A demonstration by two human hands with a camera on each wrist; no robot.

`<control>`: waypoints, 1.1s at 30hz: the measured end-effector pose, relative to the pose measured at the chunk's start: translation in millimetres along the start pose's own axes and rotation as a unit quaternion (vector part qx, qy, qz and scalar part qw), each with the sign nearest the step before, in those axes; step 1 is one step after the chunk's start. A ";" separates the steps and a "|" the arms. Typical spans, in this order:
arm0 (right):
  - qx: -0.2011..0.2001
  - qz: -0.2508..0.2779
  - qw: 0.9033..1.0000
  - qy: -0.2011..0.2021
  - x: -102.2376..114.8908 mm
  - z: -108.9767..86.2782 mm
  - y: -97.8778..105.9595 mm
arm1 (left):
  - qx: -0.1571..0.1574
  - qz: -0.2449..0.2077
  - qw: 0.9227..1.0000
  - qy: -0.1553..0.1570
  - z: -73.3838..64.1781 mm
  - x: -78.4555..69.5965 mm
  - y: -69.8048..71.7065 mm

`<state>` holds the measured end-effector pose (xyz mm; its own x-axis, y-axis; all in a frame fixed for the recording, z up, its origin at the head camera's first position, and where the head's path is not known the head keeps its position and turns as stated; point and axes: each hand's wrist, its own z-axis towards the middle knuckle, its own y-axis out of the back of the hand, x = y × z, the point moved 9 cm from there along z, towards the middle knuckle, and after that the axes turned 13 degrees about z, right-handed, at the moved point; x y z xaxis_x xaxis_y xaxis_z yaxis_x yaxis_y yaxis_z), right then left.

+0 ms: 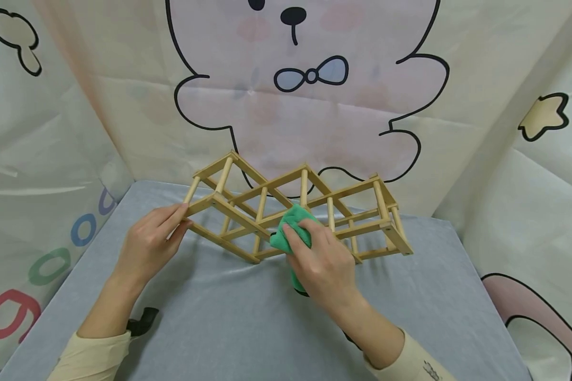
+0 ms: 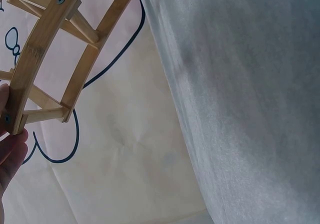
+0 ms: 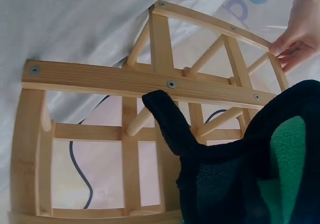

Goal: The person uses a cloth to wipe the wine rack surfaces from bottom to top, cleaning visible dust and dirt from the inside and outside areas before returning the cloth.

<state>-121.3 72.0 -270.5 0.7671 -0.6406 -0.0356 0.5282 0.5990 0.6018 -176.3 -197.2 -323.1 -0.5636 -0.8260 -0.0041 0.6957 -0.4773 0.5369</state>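
Observation:
A folding wooden rack [image 1: 241, 217] of zigzag slats and round dowels, with screws at its joints, stands tilted across the table. At its left end my left hand [image 1: 148, 246] pinches a slat between thumb and fingers; fingertips [image 2: 12, 156] show against that end in the left wrist view. My right hand [image 1: 326, 264] grips a bunched green cloth [image 1: 295, 214] against the rack's middle, and part of the cloth hangs below. In the right wrist view the cloth [image 3: 290, 149] shows dark edging and a loop, and it hides the right hand.
A grey-blue cloth [image 1: 248, 333] covers the table. Behind the rack hangs a pale printed sheet [image 1: 138, 100] with a cartoon bear, and similar sheets close in both sides. A black piece [image 1: 143, 321] sticks out beside the left wrist.

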 end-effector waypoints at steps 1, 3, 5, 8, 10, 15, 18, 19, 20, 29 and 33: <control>0.001 0.001 1.000 -0.003 -1.0 -1.9 0.2 | -0.001 0.000 1.000 0.000 -0.3 0.0 0.0; 0.001 0.000 1.000 -0.007 -3.3 -6.4 0.6 | -0.001 -0.001 1.000 -0.001 -0.9 0.0 -0.3; 0.000 0.001 1.000 -0.011 -5.8 -11.6 1.7 | -0.001 -0.001 1.000 -0.003 -1.2 -0.2 -0.9; 0.007 0.009 1.000 -0.013 -10.5 -21.2 2.5 | -0.002 -0.002 1.000 -0.005 -1.3 -0.4 -1.9; 0.017 0.018 1.000 -0.013 -14.1 -28.5 2.4 | -0.003 -0.002 1.000 -0.006 -1.5 -0.4 -2.0; 0.035 0.024 0.999 -0.009 -23.4 -48.0 2.6 | -0.005 -0.001 1.000 -0.006 -2.1 0.0 -1.3; 0.039 0.023 0.999 -0.007 -28.7 -58.4 3.8 | -0.005 -0.001 1.000 -0.004 -2.1 0.2 -0.9; 0.039 0.023 0.999 -0.006 -30.1 -61.6 4.4 | -0.005 -0.001 1.000 -0.004 -2.1 0.2 -0.6; 0.041 0.024 0.999 -0.008 -31.7 -64.9 4.7 | -0.006 0.000 1.000 -0.004 -2.0 0.1 -0.4; 0.051 0.021 0.998 -0.011 -42.2 -86.0 9.2 | -0.007 0.002 1.000 -0.005 -2.4 0.1 0.5; 0.045 0.023 0.999 -0.014 -45.8 -85.5 15.3 | -0.003 0.002 1.000 -0.004 -2.5 0.2 -0.1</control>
<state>-117.2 151.6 -328.0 0.7790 -0.6268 0.0150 0.4565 0.5834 0.6717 -175.4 -198.0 -325.3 -0.5650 -0.8250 0.0044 0.6999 -0.4765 0.5321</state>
